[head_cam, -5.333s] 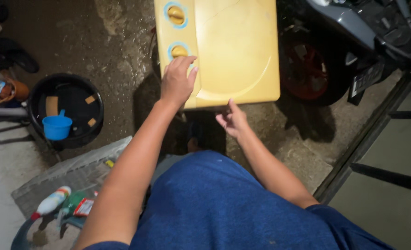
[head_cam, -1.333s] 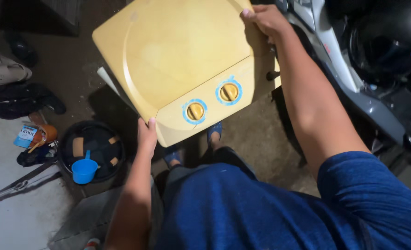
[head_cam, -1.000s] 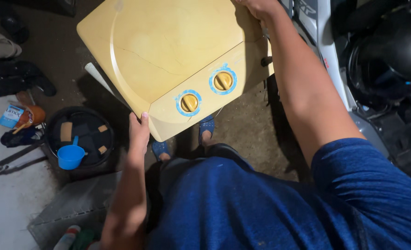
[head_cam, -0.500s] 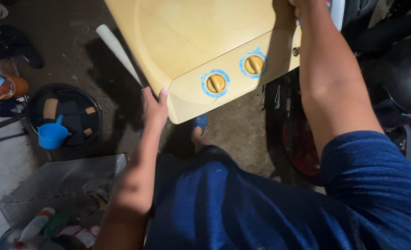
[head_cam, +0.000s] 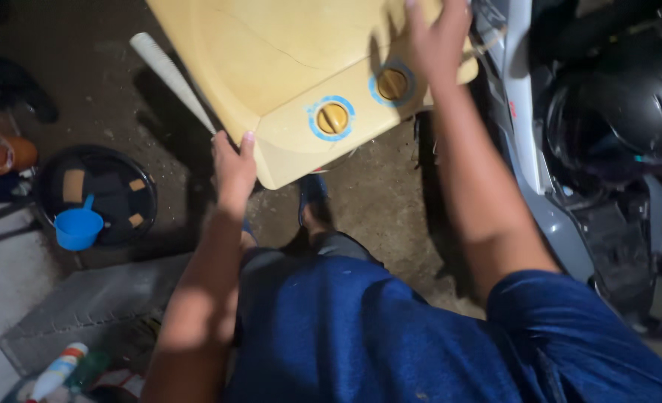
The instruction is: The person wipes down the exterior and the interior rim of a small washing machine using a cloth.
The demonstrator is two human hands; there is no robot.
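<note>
One pale yellow plastic washing machine [head_cam: 301, 52] with two round yellow dials ringed in blue [head_cam: 332, 118], tilted over the dirt floor; left hand [head_cam: 232, 166] gripping its near corner, right hand [head_cam: 437, 41] spread flat on top; one blue plastic scoop [head_cam: 77, 227] in one black round basin [head_cam: 133, 186] left, one grey motorcycle [head_cam: 562, 224] crowding right

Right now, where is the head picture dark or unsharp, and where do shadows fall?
Head view: light falls on the yellow washing machine; the right hand is motion-blurred and shadows one dial; the left hand is sharper; the scooter lies in deep shade.
</note>
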